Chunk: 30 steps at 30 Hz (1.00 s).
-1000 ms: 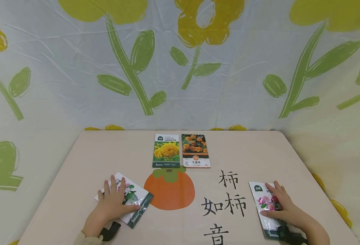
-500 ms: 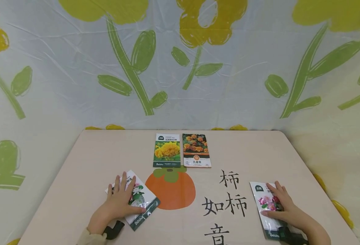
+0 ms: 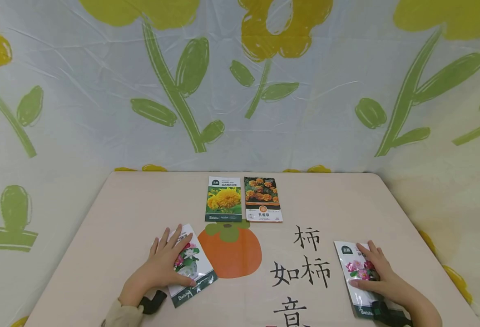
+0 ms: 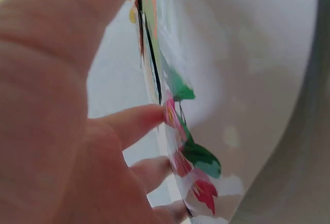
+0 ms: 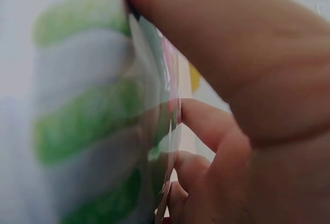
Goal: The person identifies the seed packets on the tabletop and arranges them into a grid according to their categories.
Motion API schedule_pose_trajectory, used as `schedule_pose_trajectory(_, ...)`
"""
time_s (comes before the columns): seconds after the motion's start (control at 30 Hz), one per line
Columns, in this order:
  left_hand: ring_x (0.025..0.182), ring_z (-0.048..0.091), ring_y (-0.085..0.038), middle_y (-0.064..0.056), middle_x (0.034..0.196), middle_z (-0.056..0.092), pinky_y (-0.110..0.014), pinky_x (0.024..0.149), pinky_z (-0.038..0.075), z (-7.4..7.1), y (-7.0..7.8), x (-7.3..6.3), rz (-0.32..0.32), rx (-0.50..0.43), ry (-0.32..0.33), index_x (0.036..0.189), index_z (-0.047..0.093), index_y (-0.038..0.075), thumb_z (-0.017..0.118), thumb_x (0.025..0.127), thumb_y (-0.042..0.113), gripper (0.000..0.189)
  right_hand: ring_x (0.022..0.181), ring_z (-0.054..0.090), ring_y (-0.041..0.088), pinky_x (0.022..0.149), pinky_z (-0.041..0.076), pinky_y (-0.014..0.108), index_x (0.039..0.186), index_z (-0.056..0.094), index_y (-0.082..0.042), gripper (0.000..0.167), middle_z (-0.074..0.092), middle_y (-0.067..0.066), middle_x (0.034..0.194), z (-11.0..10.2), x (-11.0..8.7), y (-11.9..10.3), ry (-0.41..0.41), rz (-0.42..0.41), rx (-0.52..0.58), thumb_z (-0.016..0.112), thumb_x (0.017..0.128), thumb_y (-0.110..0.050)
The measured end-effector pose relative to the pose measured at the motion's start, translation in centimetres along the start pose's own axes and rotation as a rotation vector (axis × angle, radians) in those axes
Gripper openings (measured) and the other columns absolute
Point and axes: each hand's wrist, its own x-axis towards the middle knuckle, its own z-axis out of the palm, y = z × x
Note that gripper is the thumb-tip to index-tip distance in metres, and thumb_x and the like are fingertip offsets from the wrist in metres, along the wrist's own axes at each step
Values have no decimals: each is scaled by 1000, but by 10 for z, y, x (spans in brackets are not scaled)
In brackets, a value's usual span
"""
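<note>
My left hand (image 3: 160, 270) lies with spread fingers on a white and dark green seed packet (image 3: 199, 261) printed with pink and white flowers, left of the persimmon print. Its thumb reaches across the packet's dark lower band. In the left wrist view, fingertips touch the glossy face of that packet (image 4: 203, 162). At the right, my right hand (image 3: 380, 279) rests on another seed packet (image 3: 346, 265), showing pink blooms, thumb and fingers apart. Close up in the right wrist view, fingertips meet the shiny packet (image 5: 111, 116). The palms hide part of each packet.
Side by side at the back of the table (image 3: 329, 200) lie a yellow-flower seed packet (image 3: 223, 200) and an orange marigold packet (image 3: 263, 200). An orange persimmon (image 3: 233, 254) and black characters (image 3: 301, 272) are printed on the tabletop. A flower-patterned cloth (image 3: 305, 127) hangs around it.
My left hand has slid its packet to the right along the table and turned it more upright. My right hand and its packet have stayed put.
</note>
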Motion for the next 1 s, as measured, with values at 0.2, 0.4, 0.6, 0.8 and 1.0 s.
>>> schedule_pose_trajectory(0.2, 148, -3, -48, -14, 166, 10, -73, 110, -7, 1, 1, 2, 2, -9, -28, 155, 37, 20, 86, 56, 64, 119, 138, -26, 57, 91, -9, 85, 155, 17, 0, 95, -16, 36, 156, 0, -2, 1, 1, 2, -10, 74, 84, -26)
schedule_pose_trajectory(0.4, 149, -5, -44, -11, 166, 7, -73, 108, -10, 2, -3, 4, 57, -38, -47, 155, 36, 22, 86, 58, 62, 116, 138, -25, 57, 91, -10, 85, 155, 17, 1, 96, -15, 37, 156, 0, -3, 3, 11, -19, -15, 74, 83, -26)
schedule_pose_trajectory(0.6, 150, -7, -42, -10, 167, 5, -72, 109, -12, 0, -6, 6, 106, -64, -58, 155, 36, 22, 87, 59, 60, 116, 139, -25, 56, 92, -11, 84, 156, 16, 0, 97, -15, 35, 157, 0, 0, 2, 17, -30, -15, 74, 83, -27)
schedule_pose_trajectory(0.8, 149, -9, -44, -12, 166, 3, -73, 107, -13, -1, -7, 8, 148, -68, -81, 156, 34, 20, 86, 60, 61, 117, 138, -26, 56, 91, -10, 85, 156, 16, 0, 97, -16, 35, 157, -1, -1, 1, 13, -26, -13, 74, 83, -26)
schedule_pose_trajectory(1.0, 149, -9, -43, -11, 167, 3, -73, 108, -12, 0, -9, 7, 172, -42, -90, 157, 32, 21, 83, 61, 63, 116, 138, -25, 57, 92, -11, 84, 155, 17, 0, 96, -15, 35, 157, 0, -1, 2, 18, -42, 0, 75, 82, -24)
